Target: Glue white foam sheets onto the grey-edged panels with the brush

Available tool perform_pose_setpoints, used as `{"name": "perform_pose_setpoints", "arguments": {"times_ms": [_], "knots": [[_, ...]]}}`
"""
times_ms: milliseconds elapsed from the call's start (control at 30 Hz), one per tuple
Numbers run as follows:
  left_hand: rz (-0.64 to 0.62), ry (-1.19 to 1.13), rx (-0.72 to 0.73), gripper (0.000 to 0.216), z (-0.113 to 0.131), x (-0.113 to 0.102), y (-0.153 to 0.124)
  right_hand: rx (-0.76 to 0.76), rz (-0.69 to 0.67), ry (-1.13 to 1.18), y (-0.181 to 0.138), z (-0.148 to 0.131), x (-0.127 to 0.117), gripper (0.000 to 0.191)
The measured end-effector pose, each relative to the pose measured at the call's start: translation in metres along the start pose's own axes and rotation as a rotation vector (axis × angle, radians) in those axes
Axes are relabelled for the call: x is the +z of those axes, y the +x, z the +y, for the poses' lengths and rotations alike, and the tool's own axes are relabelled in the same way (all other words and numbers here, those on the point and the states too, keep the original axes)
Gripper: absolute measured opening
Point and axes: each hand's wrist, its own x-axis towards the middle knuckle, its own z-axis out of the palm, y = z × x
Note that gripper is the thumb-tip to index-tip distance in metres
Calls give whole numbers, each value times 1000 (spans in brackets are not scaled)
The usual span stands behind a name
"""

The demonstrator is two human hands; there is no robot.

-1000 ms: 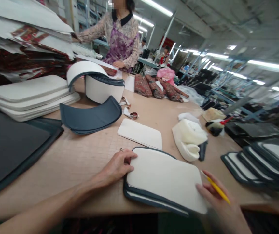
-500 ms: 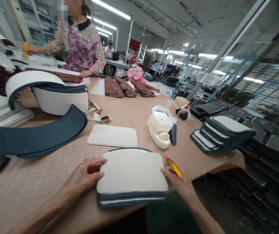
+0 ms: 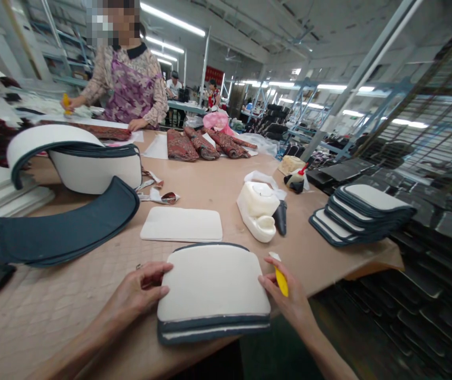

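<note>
The pads (image 3: 213,285), white-faced and dark-edged, lie stacked at the near edge of the tabletop (image 3: 71,295), between my hands. My left hand (image 3: 141,290) is half-curled with fingertips against the stack's left edge; I cannot tell whether it grips. My right hand (image 3: 289,301) is closed on a yellow marker (image 3: 281,279), fingertips touching the right edge. A white sheet (image 3: 182,224) lies just beyond. A further stack (image 3: 362,211) sits well apart, to the right.
</note>
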Motion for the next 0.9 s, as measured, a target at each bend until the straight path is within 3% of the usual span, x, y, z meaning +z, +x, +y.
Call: {"name": "perform_pose_setpoints", "arguments": {"times_ms": [300, 533, 700, 800, 900], "knots": [[-63, -39, 17, 41, -2, 0, -4, 4, -7, -151, -5, -14, -1, 60], [-120, -70, 15, 42, -8, -1, -3, 47, 12, -193, -4, -5, 2, 59], [-89, 24, 32, 41, -3, 1, -6, 43, 40, -218, -4, -3, 1, 60], [-61, 192, 133, 38, 1, 0, -12, 23, 67, -254, -5, -5, 3, 59], [35, 467, 381, 37, 10, 4, -21, 16, 64, -270, -5, -3, 5, 58]]}}
